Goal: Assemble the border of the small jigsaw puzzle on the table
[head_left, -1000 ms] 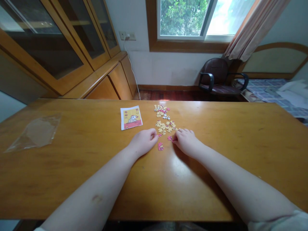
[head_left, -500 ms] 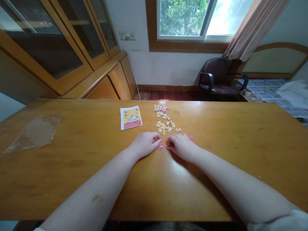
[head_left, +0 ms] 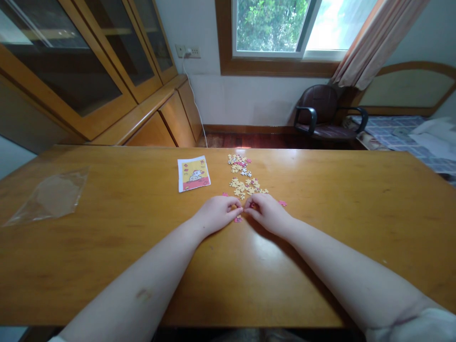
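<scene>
Wooden table (head_left: 249, 285), point of reference throughout, filling the view from side to side. Beyond its far left corner, glass-doored cabinet (head_left: 124, 95); beyond its far right corner, bed (head_left: 399, 137) with checked cover. Past its far edge, window (head_left: 270, 26) with pink curtain (head_left: 370, 47), and below these a dark armchair (head_left: 322, 102). At the table's left end, clear plastic bag (head_left: 53, 194), lying flat. Over the table's middle, left hand (head_left: 219, 211) and right hand (head_left: 269, 213), both curled inward — thumb and index finger of each bent toward the other hand, tips all but meeting; too small to make out whether pinching a piece. Left of the table's middle, toward the far edge, picture card (head_left: 194, 174) with white animal on yellow and pink. Near the table's far edge, at mid-width, mixed pile of puzzle pieces (head_left: 239, 165); slightly closer to the table's middle, cream cluster (head_left: 250, 191), just beyond the hands. Around the table's middle, smallest of all — pink piece (head_left: 282, 203) right of the right hand, second pink piece (head_left: 225, 194) just beyond the left hand, pink section (head_left: 238, 219) partly hidden by the left fingertips.
</scene>
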Motion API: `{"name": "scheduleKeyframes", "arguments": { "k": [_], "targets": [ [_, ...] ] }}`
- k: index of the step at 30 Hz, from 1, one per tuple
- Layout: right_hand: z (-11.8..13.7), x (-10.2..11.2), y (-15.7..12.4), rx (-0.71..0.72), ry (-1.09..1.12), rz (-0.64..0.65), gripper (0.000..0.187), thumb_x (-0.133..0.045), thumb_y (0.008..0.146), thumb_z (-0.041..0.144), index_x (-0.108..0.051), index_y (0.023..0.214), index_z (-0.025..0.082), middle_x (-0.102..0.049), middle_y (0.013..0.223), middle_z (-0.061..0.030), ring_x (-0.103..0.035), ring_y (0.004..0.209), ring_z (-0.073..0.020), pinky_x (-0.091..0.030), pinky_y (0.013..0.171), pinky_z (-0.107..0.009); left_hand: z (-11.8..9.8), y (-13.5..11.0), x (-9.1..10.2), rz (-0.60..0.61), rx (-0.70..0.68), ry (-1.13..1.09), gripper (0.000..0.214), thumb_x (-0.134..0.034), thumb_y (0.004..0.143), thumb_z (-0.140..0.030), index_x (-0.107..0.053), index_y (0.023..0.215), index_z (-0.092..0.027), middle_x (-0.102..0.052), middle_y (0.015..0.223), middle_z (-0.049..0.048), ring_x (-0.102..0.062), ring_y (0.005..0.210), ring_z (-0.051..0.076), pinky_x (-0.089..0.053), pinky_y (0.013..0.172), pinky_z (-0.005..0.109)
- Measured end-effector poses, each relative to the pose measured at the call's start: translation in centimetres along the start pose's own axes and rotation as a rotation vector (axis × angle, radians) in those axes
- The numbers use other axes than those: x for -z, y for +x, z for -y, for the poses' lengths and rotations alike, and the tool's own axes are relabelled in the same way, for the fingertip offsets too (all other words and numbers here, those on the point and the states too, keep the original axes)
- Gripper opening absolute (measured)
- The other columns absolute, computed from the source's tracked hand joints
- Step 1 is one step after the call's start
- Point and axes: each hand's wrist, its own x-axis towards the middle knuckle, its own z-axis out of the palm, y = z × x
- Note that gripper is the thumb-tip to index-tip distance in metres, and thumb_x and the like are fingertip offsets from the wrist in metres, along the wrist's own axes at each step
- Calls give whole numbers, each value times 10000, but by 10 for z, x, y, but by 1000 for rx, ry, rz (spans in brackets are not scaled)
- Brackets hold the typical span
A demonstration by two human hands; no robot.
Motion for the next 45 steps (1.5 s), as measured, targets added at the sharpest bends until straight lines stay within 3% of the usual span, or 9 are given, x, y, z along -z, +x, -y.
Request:
{"name": "scheduleKeyframes", "arguments": {
  "k": [5,10,26,33,38,45],
  "targets": [
    [-8,-1,-1,81,-113,-107,13,-665,825,213,-670,831,203,-686,832,-24,-597,813,-161,-397,788,-304,4,2,1,-94,68,-106,263,-532,837,-408,-709,846,-213,-631,663,-18,-534,621,149,-350,583,246],
    [-14,-6,-1,127,-128,-192,34,-683,822,244,-704,819,218,-712,832,-25,-618,793,-159,-407,776,-299,5,3,-3,-106,94,-171,280,-530,832,-430,-703,816,-210,-607,635,-25,-529,616,151,-349,586,255],
    [-15,-7,0,153,-160,-205,106,-656,854,296,-730,838,223,-727,830,-38,-630,785,-155,-410,765,-295,4,4,-5,-88,89,-272,291,-525,811,-423,-686,794,-181,-657,714,-4,-565,692,168,-402,645,264],
    [-13,-5,0,119,-197,-153,137,-627,873,294,-743,839,231,-727,831,-42,-614,784,-158,-389,769,-304,0,0,1,-77,101,-77,306,-497,847,-467,-671,856,-215,-592,640,-17,-545,623,165,-358,579,259],
    [-16,-8,1,75,-216,-114,117,-645,856,280,-745,820,232,-719,811,-35,-603,775,-157,-376,765,-302,-3,-6,9,-68,96,199,398,-620,758,-543,-626,1026,-248,-659,774,19,-609,716,217,-354,592,270],
    [-13,-9,1,80,-224,-43,153,-631,860,281,-738,775,213,-712,778,-32,-603,777,-158,-372,748,-301,-4,-5,3,4,116,250,409,-673,726,-543,-595,1012,-262,-685,826,19,-641,757,229,-352,590,267]
  ]
}}
